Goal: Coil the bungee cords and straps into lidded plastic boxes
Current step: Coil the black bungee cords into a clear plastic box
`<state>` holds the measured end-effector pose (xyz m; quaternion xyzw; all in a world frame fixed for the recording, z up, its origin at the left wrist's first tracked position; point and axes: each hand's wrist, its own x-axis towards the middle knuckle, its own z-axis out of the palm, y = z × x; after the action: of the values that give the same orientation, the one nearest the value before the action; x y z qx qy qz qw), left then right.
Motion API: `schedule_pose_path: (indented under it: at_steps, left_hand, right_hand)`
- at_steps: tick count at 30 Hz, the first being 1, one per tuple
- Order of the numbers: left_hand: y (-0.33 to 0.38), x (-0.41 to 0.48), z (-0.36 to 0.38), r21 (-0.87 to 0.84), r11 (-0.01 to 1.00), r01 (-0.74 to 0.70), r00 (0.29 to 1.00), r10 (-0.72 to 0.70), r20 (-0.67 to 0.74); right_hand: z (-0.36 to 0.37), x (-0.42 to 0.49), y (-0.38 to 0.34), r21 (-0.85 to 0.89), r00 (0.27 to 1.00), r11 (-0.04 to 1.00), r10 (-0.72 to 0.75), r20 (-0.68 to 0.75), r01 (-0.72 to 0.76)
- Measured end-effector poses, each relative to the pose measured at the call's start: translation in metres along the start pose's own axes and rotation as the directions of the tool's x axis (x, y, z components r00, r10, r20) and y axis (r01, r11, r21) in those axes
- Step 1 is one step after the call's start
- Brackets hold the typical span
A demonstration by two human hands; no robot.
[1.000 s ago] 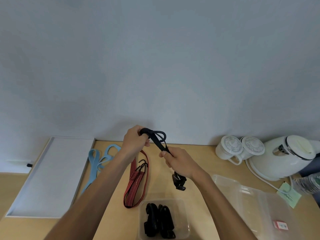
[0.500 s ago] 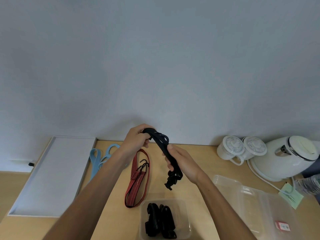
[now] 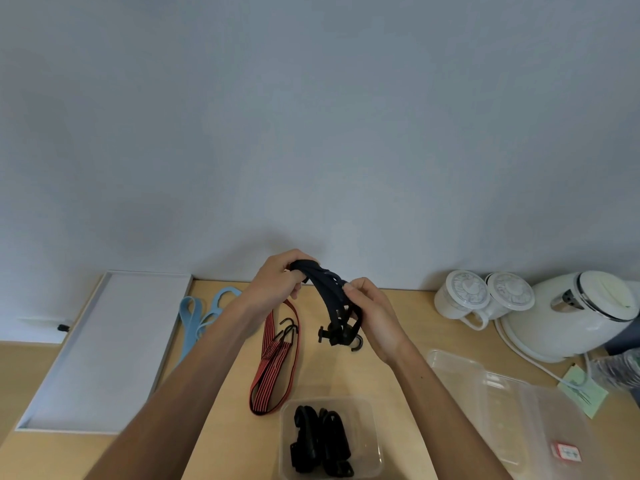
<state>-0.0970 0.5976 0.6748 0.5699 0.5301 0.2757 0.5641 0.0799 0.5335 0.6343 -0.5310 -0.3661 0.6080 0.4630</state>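
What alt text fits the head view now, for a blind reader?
The left hand and right hand hold a folded black strap above a wooden table. Nearer the camera, a clear box holds stowed straps; a red-and-black bungee cord lies to its left.

Black strap (image 3: 325,289), red-and-black striped bungee cord (image 3: 273,365), light-blue strap (image 3: 197,317).

On a light wooden tabletop (image 3: 339,375), a shallow white rectangular tray (image 3: 104,348) was laid at the left, with pale blue flat straps (image 3: 194,317) and a red-and-black striped bungee cord (image 3: 273,368) to its right. A clear plastic box (image 3: 370,431) was set nearest, with a clear plastic lid (image 3: 502,403), two white lidded mugs (image 3: 464,299) and a white kettle (image 3: 581,313) further right.
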Motion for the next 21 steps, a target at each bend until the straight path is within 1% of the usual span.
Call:
schedule_pose_path:
  at_steps: [2, 4, 5, 7, 9, 11, 13, 15, 16, 18, 20, 21]
  left_hand:
    - [0.001, 0.000, 0.001, 0.024, 1.000, 0.007, 1.000, -0.007, -0.010]
    - [0.001, -0.001, 0.003, 0.044, 0.999, 0.010, 0.999, -0.008, -0.039]
    - [0.001, -0.001, 0.003, 0.040, 0.999, 0.005, 0.999, -0.003, -0.053]
    - [0.000, -0.001, 0.005, 0.010, 1.000, -0.009, 0.998, 0.010, -0.069]
    - [0.000, -0.001, 0.006, -0.004, 1.000, -0.013, 0.998, 0.013, -0.068]
    - [-0.001, -0.001, 0.008, -0.046, 0.999, 0.001, 0.998, -0.003, -0.058]
    - [-0.002, -0.002, 0.010, -0.130, 0.991, 0.020, 0.999, -0.026, -0.044]
    - [-0.002, -0.003, 0.011, -0.129, 0.992, 0.014, 0.998, -0.022, -0.060]
    - [-0.002, -0.003, 0.010, -0.101, 0.995, 0.008, 0.997, -0.015, -0.074]
    - [0.001, -0.003, 0.006, -0.038, 0.999, 0.012, 0.996, -0.015, -0.087]
    - [0.002, -0.003, 0.003, 0.065, 0.997, 0.029, 0.997, -0.025, -0.068]
    - [0.001, -0.002, 0.003, 0.143, 0.989, 0.032, 0.998, -0.024, -0.053]
  right_hand:
    - [-0.001, 0.000, -0.003, -0.082, 0.999, 0.996, -0.032, -0.023, 0.030]
    - [-0.001, -0.001, -0.009, -0.181, 0.999, 0.983, -0.038, 0.010, 0.039]
    - [0.000, -0.001, -0.011, -0.198, 0.999, 0.980, -0.015, 0.038, 0.023]
    - [0.005, -0.002, -0.012, -0.186, 0.995, 0.981, 0.065, 0.073, -0.050]
    - [0.009, -0.002, -0.010, -0.158, 0.989, 0.981, 0.128, 0.070, -0.116]
    - [0.014, -0.001, -0.006, -0.142, 0.987, 0.981, 0.145, 0.072, -0.134]
    - [0.018, 0.000, -0.003, -0.145, 0.985, 0.981, 0.143, 0.094, -0.129]
    - [0.020, 0.001, 0.000, -0.155, 0.984, 0.978, 0.155, 0.089, -0.140]
    - [0.020, 0.002, 0.001, -0.162, 0.985, 0.975, 0.161, 0.055, -0.150]
    - [0.016, 0.005, 0.002, -0.178, 0.988, 0.973, 0.137, -0.076, -0.149]
    - [0.008, 0.009, 0.003, -0.173, 0.975, 0.979, 0.071, -0.213, -0.109]
    - [0.004, 0.010, 0.002, -0.163, 0.964, 0.984, 0.032, -0.262, -0.077]
